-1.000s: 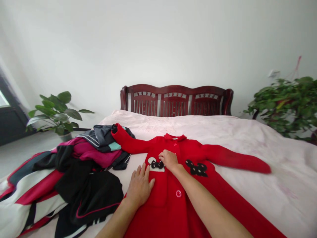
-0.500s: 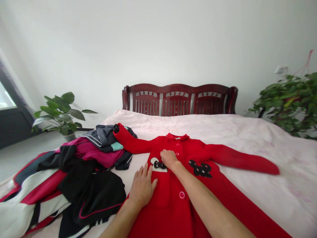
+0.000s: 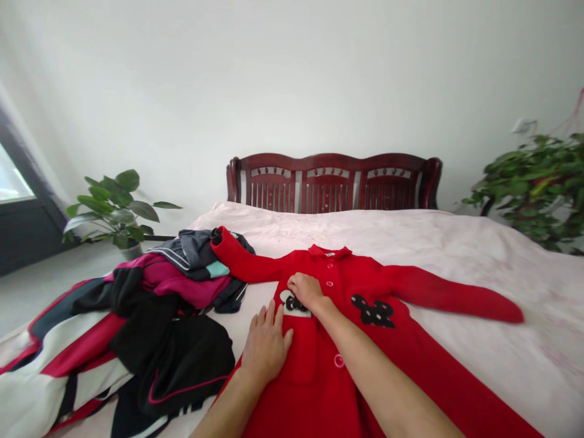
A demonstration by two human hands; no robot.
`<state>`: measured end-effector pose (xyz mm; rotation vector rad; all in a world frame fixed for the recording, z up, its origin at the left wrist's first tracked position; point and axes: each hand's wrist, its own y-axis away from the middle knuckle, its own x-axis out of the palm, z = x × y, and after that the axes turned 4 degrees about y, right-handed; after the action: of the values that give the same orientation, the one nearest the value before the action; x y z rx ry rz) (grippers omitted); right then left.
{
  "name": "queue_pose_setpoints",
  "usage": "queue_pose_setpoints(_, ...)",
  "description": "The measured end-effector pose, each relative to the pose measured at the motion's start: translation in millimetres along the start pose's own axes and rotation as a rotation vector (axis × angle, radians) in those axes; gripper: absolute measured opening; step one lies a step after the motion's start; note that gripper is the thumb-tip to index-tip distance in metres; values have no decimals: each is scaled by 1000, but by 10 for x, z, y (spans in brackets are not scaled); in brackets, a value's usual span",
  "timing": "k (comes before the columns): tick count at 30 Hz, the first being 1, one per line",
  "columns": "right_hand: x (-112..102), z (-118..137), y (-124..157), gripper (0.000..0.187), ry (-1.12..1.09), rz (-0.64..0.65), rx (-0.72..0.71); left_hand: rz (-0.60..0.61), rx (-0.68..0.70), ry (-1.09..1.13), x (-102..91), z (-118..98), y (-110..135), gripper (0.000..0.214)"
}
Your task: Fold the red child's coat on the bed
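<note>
Tracking red coat (image 3: 351,271) lying spread on bed, sleeves out, directly under both hands. Right hand (image 3: 305,291) resting on bow patch (image 3: 294,303), fingers bunched together; can't tell if pinching. Left hand (image 3: 267,347) pressing flat, fingers spread, at edge of chest pocket (image 3: 301,359). Black dotted patch (image 3: 373,311) sitting right of right hand. Heap of black and magenta clothes (image 3: 171,359) lying just left of left hand, on pale pink bedsheet (image 3: 479,255); dark red wooden headboard (image 3: 333,182) standing beyond coat's collar.
</note>
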<state>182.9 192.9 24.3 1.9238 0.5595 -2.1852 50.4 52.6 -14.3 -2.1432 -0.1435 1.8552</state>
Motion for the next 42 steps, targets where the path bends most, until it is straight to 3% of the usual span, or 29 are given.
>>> queue_pose_setpoints(6,41,84,-76,20,-17,25,-25,-2,-7,-2,-1,2,-2,57)
queue_pose_setpoints(11,43,-30,-74,23,-87,-75,175,-3,-3,11,7,17,-10,56)
queue_pose_setpoints(16,-143,-690,110,30,-209,-181,383,-21,3,16,53,46,-18,56)
queue_pose_setpoints(20,-319,-1265,462,28,-266,-175,438,-34,2,14,83,53,-18,55)
queue_pose_setpoints(23,-377,-1482,717,24,-267,-153,430,-38,11,13,81,50,-19,55)
queue_pose_setpoints(27,-408,-1526,850,21,-218,-100,374,-36,11,11,40,38,-17,55)
queue_pose_setpoints(35,-400,-1352,764,17,-33,-32,321,-27,21,16,-2,26,-14,54)
queue_pose_setpoints(39,-331,-1318,745,15,-22,-58,349,-38,20,21,15,40,-13,53)
queue_pose_setpoints(42,-296,-1442,768,16,-67,-140,445,-47,23,24,30,51,-11,53)
